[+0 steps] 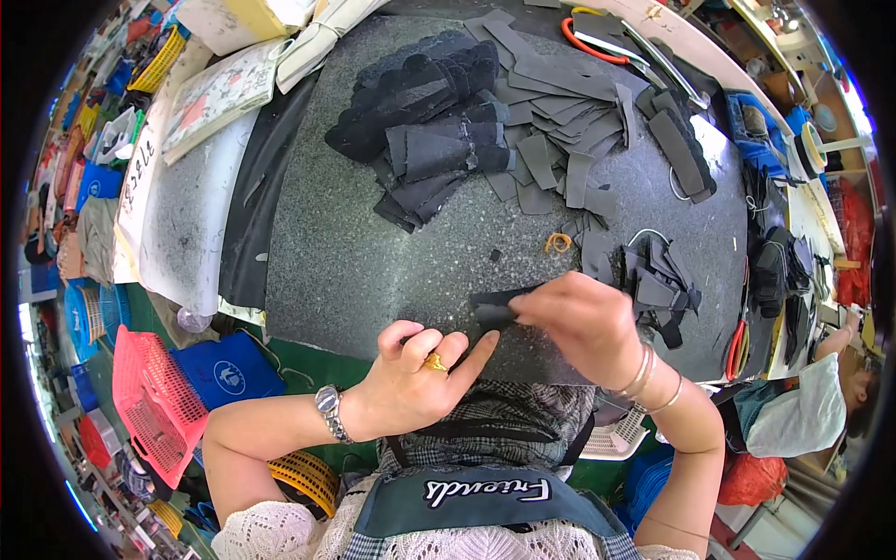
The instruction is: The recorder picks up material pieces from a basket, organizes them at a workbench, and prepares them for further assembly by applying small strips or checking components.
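My right hand [588,322] is closed, its fingertips pinching the edge of a small dark cut piece of material [492,311] at the near side of the dark speckled work board [364,280]. My left hand [420,378], with a ring and a wristwatch, is just left of the piece. Its index finger stretches to the piece's near edge while the other fingers are loosely bent and apart, with nothing seen in them. Beyond my hands lie a heap of black cut pieces [439,149] and a fanned spread of grey flat pieces [560,107].
Orange rubber bands [558,244] and a bundle of small grey strips [658,285] lie near my right hand. Red-handled scissors [737,350] are at the right edge, red-handled shears [597,42] at the back. A pink basket [159,401] stands left; another person [803,406] is at right.
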Available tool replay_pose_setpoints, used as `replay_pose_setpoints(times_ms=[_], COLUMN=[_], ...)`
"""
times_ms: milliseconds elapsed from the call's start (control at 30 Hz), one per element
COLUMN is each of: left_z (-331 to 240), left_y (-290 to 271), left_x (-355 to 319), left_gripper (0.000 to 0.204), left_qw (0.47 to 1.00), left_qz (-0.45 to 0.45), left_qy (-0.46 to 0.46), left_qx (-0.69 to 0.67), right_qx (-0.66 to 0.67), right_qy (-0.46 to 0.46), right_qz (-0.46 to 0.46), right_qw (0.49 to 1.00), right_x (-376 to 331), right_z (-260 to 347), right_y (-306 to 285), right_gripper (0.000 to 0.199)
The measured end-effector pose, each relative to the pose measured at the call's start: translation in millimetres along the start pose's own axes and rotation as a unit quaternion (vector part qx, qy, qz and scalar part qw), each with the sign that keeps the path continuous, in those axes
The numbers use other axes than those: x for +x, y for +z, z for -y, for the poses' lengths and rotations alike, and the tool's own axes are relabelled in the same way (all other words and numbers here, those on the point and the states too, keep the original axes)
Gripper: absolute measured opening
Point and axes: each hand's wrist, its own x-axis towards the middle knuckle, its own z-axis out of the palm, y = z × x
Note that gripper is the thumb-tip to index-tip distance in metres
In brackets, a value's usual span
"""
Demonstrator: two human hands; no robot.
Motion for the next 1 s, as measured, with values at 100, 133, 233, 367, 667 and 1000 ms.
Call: replay_pose_setpoints(times_ms=[100, 133, 233, 367, 667, 1000], left_z=[-1, 0, -2, 0, 6, 114], left_y=[-2, -2, 0, -5, -10, -4], left_x=[0, 0, -3, 7, 16, 77], left_gripper=[0.041, 0.041, 0.038, 0.033, 0.029, 0.036], left_qw=[1.000, 1.000, 1.000, 1.000, 0.999, 0.993], left_qz=[0.006, 0.005, 0.006, -0.006, 0.037, -0.089], left_qy=[0.002, 0.003, -0.002, 0.009, 0.004, -0.081], left_qx=[0.005, 0.008, 0.003, 0.012, -0.038, 0.012], right_qx=[0.192, 0.241, 0.219, 0.171, -0.212, -0.104], right_qy=[0.306, 0.397, 0.380, 0.382, 0.057, 0.122], right_qz=[0.043, 0.053, 0.059, 0.068, 0.039, -0.053], right_qw=[0.931, 0.884, 0.897, 0.906, 0.975, 0.986], right_x=[12, 16, 14, 15, 8, -18], right_z=[15, 14, 6, 7, 7, 43], right_y=[-6, -6, 0, -1, -3, -41], right_gripper=[0.013, 0.012, 0.011, 0.014, 0.033, 0.042])
